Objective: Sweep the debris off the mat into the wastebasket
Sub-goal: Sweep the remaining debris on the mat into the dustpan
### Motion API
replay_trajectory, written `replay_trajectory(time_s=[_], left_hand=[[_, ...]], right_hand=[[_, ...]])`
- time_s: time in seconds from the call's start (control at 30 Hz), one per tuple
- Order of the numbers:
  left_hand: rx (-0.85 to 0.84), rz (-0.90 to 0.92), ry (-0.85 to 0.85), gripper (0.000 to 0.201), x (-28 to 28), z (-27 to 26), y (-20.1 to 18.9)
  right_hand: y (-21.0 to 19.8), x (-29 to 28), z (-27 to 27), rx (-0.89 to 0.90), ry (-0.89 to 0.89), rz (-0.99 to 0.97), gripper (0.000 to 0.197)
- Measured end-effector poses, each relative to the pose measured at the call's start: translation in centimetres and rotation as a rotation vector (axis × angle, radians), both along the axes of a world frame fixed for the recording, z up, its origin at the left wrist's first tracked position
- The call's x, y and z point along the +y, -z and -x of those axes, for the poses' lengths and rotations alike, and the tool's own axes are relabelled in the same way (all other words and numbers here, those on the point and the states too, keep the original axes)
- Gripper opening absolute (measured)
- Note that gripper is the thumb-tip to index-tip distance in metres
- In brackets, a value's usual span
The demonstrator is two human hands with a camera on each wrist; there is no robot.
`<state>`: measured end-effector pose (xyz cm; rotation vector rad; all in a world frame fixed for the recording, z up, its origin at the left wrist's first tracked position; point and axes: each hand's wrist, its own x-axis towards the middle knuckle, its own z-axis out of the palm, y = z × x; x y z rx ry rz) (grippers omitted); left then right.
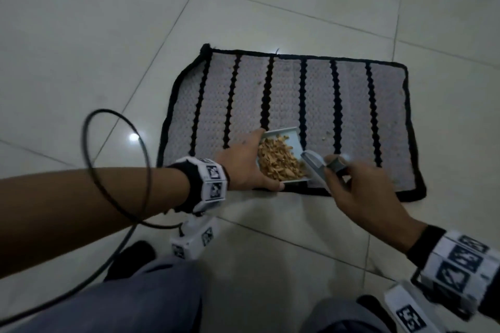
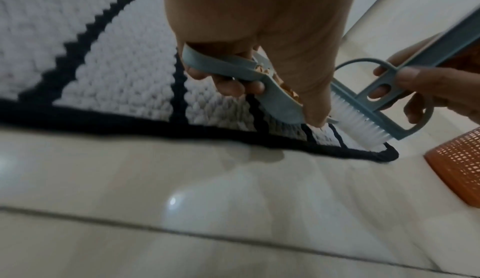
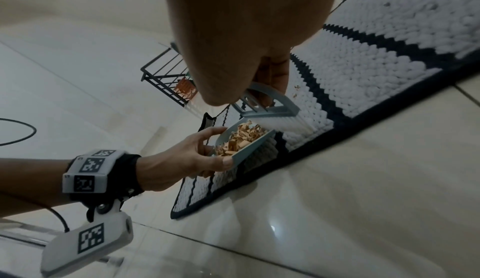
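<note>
Our left hand [image 1: 243, 163] grips the blue dustpan [image 1: 286, 140], heaped with tan debris [image 1: 280, 161], over the mat's [image 1: 351, 105] near edge. Our right hand [image 1: 362, 192] pinches the brush [image 2: 363, 118] beside it. The orange wastebasket [image 2: 459, 165] stands just past the mat's corner.

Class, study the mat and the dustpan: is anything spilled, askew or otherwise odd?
A few tan crumbs remain on the mat, right of the dustpan, which holds the debris. The mat's far left corner bunches up. Nothing has spilled on the floor.
</note>
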<state>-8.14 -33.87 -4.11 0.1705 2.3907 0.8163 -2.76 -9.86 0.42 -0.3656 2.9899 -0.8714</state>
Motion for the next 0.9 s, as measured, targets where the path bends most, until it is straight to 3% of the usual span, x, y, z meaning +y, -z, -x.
replay_trajectory(time_s=[0.23, 0.57, 0.9], left_hand=[[0.036, 0.019, -0.082, 0.128, 1.7, -2.7, 1.4], [0.040, 0.027, -0.082, 0.131, 4.2, -2.2, 2.1], [0.054, 0.037, -0.055, 0.128, 5.0, -1.9, 1.9]], right_hand=[[0.7, 0.0, -1.1, 0.034, -0.037, 0.042, 0.014], [0.9, 1.9, -0.3, 0.080, 0.148, 0.033, 0.008], [1.4, 4.2, 2.7, -0.005, 0.390, 0.108, 0.030]])
